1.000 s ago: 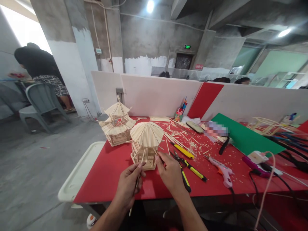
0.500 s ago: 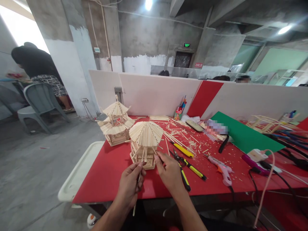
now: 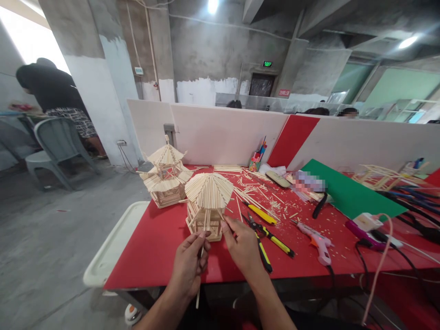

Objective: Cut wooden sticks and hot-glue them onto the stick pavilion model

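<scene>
A small pavilion model built of thin wooden sticks stands on the red table in front of me. My left hand is closed in a pinch around a thin wooden stick, whose lower end hangs below the palm. The fingertips of that hand are at the model's front, just under the roof edge. My right hand is closed at the model's right side, thumb and finger against it below the roof. Behind and to the left sits a second, two-tiered stick pavilion.
Right of the model lie a yellow utility knife, yellow-black pliers and a pink glue gun with its cable. Loose sticks and scraps cover the back of the table. A green board lies farther right. A person is at far left.
My left hand has shifted slightly right with the stick, whose lower end has swung right. My right hand and the model have hardly moved.
</scene>
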